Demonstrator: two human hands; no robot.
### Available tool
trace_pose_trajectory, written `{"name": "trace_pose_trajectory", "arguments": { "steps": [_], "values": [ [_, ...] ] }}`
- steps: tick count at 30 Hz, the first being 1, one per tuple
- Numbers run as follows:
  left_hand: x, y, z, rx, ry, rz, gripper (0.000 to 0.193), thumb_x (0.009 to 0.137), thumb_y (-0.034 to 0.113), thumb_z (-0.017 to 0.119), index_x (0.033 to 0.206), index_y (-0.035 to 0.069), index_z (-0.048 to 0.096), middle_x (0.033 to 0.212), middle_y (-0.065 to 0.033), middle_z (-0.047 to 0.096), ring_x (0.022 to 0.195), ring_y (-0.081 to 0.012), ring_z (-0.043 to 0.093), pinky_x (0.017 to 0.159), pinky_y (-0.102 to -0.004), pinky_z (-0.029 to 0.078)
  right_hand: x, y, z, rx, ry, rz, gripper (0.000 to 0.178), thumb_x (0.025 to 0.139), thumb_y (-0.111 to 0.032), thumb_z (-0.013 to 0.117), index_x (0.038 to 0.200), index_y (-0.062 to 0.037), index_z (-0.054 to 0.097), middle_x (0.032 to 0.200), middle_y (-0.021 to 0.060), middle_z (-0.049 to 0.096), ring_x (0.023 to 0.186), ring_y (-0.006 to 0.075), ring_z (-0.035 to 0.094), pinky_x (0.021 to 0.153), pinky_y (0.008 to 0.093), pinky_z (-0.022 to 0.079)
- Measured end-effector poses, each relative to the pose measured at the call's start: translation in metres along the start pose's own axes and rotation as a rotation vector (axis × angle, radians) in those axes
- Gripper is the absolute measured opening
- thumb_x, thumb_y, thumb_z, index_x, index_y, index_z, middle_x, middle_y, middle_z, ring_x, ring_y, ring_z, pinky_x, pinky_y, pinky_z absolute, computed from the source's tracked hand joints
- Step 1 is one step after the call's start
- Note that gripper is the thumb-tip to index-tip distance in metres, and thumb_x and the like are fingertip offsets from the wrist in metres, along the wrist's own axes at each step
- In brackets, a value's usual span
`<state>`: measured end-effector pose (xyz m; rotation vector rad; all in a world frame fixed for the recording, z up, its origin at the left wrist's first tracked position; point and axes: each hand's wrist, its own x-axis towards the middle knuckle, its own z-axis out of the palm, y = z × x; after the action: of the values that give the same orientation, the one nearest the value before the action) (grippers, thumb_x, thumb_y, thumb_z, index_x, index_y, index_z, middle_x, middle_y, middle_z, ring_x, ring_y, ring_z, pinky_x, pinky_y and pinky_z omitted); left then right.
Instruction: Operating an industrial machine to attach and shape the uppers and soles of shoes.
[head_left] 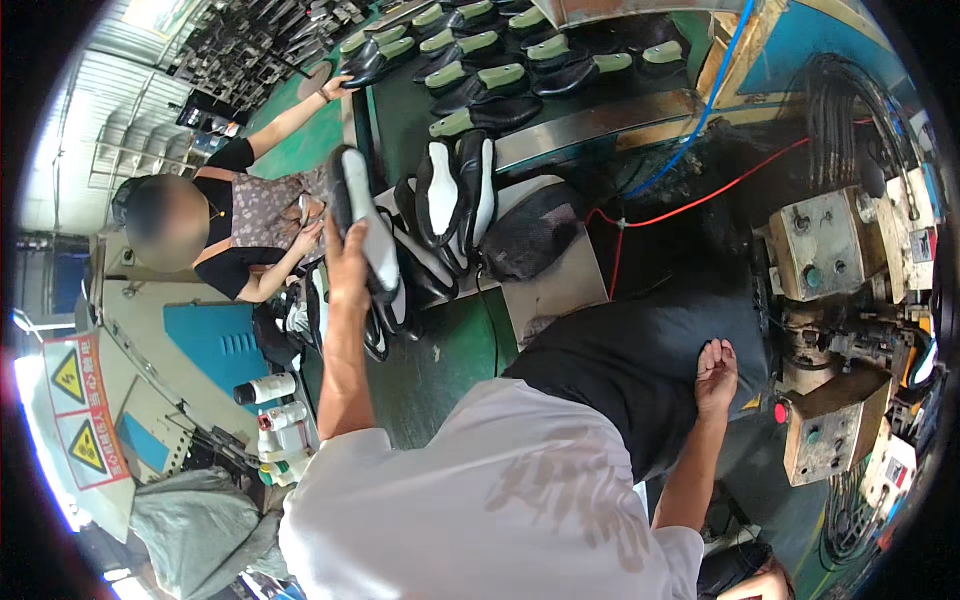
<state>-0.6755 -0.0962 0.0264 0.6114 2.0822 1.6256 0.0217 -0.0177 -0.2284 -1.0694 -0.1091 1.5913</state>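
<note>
My left hand [347,262] reaches forward and is closed around a black shoe [372,225], its pale grey sole facing me. Just right of it, several black shoes with white soles [440,195] are bunched together on the bench, soles showing. My right hand [716,375] hangs low beside my dark trousers, palm showing, fingers loosely curled and apart, with nothing in it. A dark, rounded, mesh-covered object [530,235] rests on a metal plate [565,290] between the shoes and my legs.
A co-worker [265,210] at the left touches a shoe on a belt [590,105] carrying black shoes with green lasts [500,75]. Blue [700,120] and red hoses [710,195] cross behind. Control boxes [825,245] stand right; bottles [265,388] stand left.
</note>
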Motion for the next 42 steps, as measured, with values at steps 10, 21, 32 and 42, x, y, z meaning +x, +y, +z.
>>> {"name": "trace_pose_trajectory", "arguments": {
  "steps": [10,21,32,42],
  "values": [
    [-0.011,-0.056,-0.041,0.022,0.056,-0.049,0.079,0.104,0.015,0.073,0.172,0.002,0.035,0.154,-0.0156,0.06,0.134,-0.0268,0.06,0.115,-0.0383,0.047,-0.001,0.003,0.005,-0.033,0.096,0.018,0.027,0.106,-0.023,0.073,0.128,-0.0084,0.067,0.116,0.0098,0.077,0.107,0.0259,0.076,0.1,0.0404,0.064],
    [0.035,-0.117,0.029,0.798,0.013,-0.02,0.105,0.092,0.044,0.085,0.174,0.008,0.03,0.148,-0.0426,0.058,0.137,-0.054,0.059,0.117,-0.0515,0.048,-0.033,0.007,0.018,0.032,0.112,-0.07,0.034,0.106,-0.021,0.075,0.134,-0.0048,0.065,0.113,0.0146,0.078,0.1,0.0295,0.078,0.093,0.0429,0.068],
    [0.025,0.019,0.156,0.226,-0.343,0.402,0.052,0.103,0.0,0.069,0.153,-0.004,0.055,0.129,-0.0141,0.07,0.117,-0.025,0.07,0.104,-0.0376,0.056,-0.079,-0.005,0.054,-0.035,0.185,-0.136,0.044,0.108,-0.015,0.064,0.147,0.0044,0.056,0.127,0.023,0.074,0.11,0.0356,0.078,0.098,0.0483,0.067],
    [-0.327,0.01,0.419,0.149,-2.097,0.473,0.037,0.107,0.003,0.065,0.143,-0.001,0.067,0.127,-0.0134,0.073,0.116,-0.0225,0.072,0.105,-0.0366,0.056,-0.281,0.037,-0.096,-0.068,0.936,-0.603,0.036,0.112,-0.013,0.06,0.143,0.0049,0.061,0.119,0.0194,0.077,0.099,0.0296,0.079,0.089,0.0394,0.067]
  ]
}}
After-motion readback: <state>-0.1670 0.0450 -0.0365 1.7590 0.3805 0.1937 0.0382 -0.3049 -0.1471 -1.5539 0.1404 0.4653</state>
